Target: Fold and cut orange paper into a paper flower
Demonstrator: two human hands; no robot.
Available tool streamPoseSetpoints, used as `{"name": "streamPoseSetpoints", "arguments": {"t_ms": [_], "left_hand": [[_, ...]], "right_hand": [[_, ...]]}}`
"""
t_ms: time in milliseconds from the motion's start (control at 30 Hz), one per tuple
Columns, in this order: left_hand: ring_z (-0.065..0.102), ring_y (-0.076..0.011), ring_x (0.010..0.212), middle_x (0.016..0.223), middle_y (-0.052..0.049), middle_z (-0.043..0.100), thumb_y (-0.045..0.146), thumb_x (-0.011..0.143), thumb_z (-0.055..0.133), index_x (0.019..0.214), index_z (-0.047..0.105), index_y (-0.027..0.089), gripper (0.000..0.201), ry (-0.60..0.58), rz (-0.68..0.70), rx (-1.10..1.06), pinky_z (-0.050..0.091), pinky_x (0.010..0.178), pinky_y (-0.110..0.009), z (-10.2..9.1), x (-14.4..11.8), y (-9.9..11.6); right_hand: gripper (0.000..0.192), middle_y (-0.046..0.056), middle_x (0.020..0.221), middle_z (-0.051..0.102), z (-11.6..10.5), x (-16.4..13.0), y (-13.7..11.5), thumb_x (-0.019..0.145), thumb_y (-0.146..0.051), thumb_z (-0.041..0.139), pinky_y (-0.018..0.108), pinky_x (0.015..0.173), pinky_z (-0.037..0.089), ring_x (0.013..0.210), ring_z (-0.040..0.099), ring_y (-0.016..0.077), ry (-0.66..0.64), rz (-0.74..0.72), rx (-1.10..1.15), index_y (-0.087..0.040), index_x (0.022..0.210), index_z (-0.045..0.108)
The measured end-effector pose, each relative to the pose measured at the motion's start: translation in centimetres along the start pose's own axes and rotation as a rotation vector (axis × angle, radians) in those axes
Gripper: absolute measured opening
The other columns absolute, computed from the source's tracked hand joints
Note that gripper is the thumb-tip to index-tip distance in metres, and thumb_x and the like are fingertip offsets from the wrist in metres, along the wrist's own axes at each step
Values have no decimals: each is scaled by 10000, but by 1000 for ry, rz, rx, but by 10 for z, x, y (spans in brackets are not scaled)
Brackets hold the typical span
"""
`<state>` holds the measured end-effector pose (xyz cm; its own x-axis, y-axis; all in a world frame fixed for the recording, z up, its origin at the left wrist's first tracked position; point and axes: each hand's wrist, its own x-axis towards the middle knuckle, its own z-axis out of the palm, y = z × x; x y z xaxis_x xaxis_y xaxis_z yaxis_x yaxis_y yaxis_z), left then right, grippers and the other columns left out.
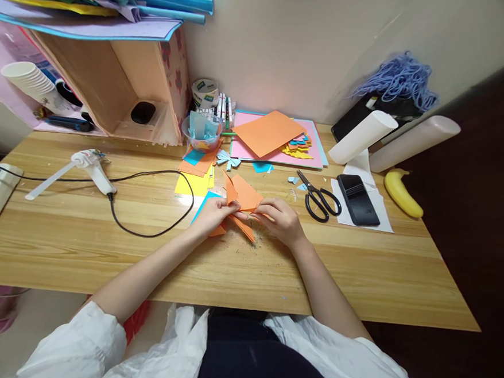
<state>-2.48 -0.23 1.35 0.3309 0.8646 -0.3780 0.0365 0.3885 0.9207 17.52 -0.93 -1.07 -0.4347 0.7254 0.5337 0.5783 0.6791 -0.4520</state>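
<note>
Between my two hands is a folded orange paper [243, 193] with several creased flaps standing up, held just above the table. My left hand [214, 214] pinches its left side between thumb and fingers. On the right side, my right hand [279, 218] is closed on the paper's edge, its fingertips near those of the left. Part of the fold is hidden behind the fingers. Beneath my left hand lie a blue sheet [206, 200] and more orange paper. Black-handled scissors [320, 200] rest to the right of my right hand, next to small blue scraps.
A white glue gun [93, 169] with a looping black cord lies at left. Behind are yellow paper [185, 184], a plastic cup [202, 132], markers [226, 111] and an orange sheet [268, 134]. A phone [358, 200], banana [402, 192] and paper rolls [363, 137] stand at right.
</note>
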Motion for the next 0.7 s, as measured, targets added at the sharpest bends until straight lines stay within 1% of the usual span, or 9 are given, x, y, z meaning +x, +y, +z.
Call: {"name": "streamPoseSetpoints", "arguments": {"t_ms": [100, 167, 267, 367, 433, 500, 567, 633, 700], "left_hand": [[649, -193, 682, 741, -97, 728, 398, 730, 626, 687, 710, 126, 289, -8, 29, -3, 470, 651, -256, -1, 2, -2], [658, -204, 722, 717, -94, 726, 393, 726, 632, 681, 706, 127, 280, -8, 51, -5, 468, 695, -262, -1, 4, -3], [645, -182, 642, 726, -104, 725, 406, 737, 618, 692, 706, 120, 303, -2, 49, 37, 442, 580, -234, -2, 5, -6], [580, -132, 510, 750, -118, 722, 439, 746, 599, 722, 704, 106, 351, 4, 43, 80, 354, 435, -205, -2, 5, -6], [521, -98, 441, 742, -108, 717, 465, 747, 589, 761, 696, 104, 377, 15, 34, 88, 300, 385, -194, -2, 4, -6], [475, -80, 404, 680, -80, 701, 485, 739, 591, 752, 679, 108, 388, 36, 30, 92, 268, 363, -187, -1, 4, -5], [463, -80, 399, 584, -48, 663, 496, 724, 606, 700, 661, 114, 387, 57, 39, 94, 270, 369, -188, 0, 4, -4], [453, -85, 392, 506, -29, 620, 505, 708, 623, 651, 651, 117, 394, 71, 47, 94, 283, 384, -199, 1, 4, -4], [444, -85, 389, 513, -36, 627, 517, 696, 634, 652, 664, 114, 406, 61, 58, 92, 299, 404, -211, 1, 4, -4]], "right_hand": [[140, 67, 862, 669, 0, 0, -1, 862, -228, 514, 312, 710, 481, 786, 594, 173, -12, -10, 20, -225, 800, 640], [130, 64, 859, 679, 1, 0, -2, 857, -214, 523, 320, 727, 483, 796, 599, 173, 2, -37, 53, -223, 798, 638], [96, 67, 826, 682, 2, 0, -4, 844, -187, 543, 318, 717, 488, 779, 602, 171, 40, -70, 86, -212, 814, 630], [70, 65, 788, 674, 4, 0, -6, 834, -167, 556, 318, 694, 483, 753, 604, 175, 69, -53, 95, -204, 822, 615], [55, 56, 762, 668, 5, 1, -7, 829, -171, 566, 316, 687, 478, 736, 601, 173, 85, -4, 111, -201, 812, 608], [42, 42, 738, 660, 7, 2, -9, 820, -183, 581, 309, 675, 474, 712, 595, 169, 108, 68, 127, -202, 789, 603], [23, 29, 724, 649, 7, 3, -11, 803, -201, 605, 301, 658, 471, 687, 589, 163, 145, 161, 133, -205, 780, 601], [28, 25, 753, 650, 8, 4, -12, 787, -215, 622, 297, 663, 472, 700, 594, 163, 166, 258, 149, -209, 811, 609], [44, 26, 788, 657, 8, 5, -13, 786, -228, 623, 296, 688, 471, 733, 599, 165, 158, 337, 179, -211, 826, 623]]}}
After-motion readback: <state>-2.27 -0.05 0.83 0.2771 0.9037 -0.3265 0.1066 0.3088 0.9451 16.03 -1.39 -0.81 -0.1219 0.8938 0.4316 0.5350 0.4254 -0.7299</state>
